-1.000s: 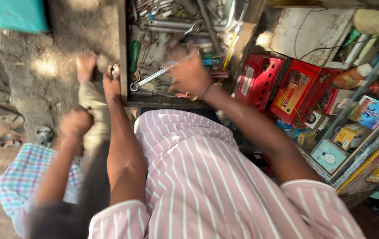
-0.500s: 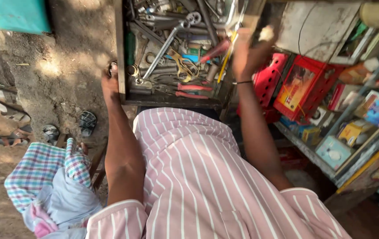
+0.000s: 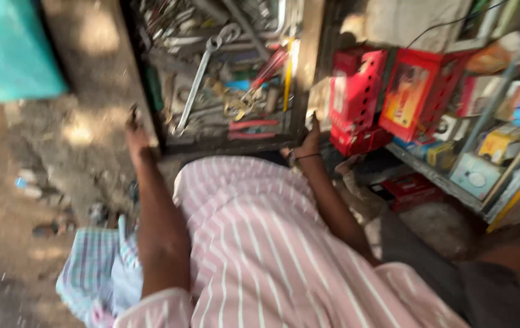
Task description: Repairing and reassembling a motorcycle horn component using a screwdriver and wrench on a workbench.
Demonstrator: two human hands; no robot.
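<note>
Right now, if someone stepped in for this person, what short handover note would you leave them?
Left hand: gripping the left edge of the open tool box, holding no tool.
Right hand: on the box's right edge, also holding no tool as far as the blurred view shows.
Things: the box holds a long spanner, red-handled pliers and other hand tools. Red cartons stand to its right beside a shelf of small boxes; a checked cloth is low on the left.
Done: box open, tools exposed, none taken out.
Left: picking a tool; both hands are free for it.
</note>
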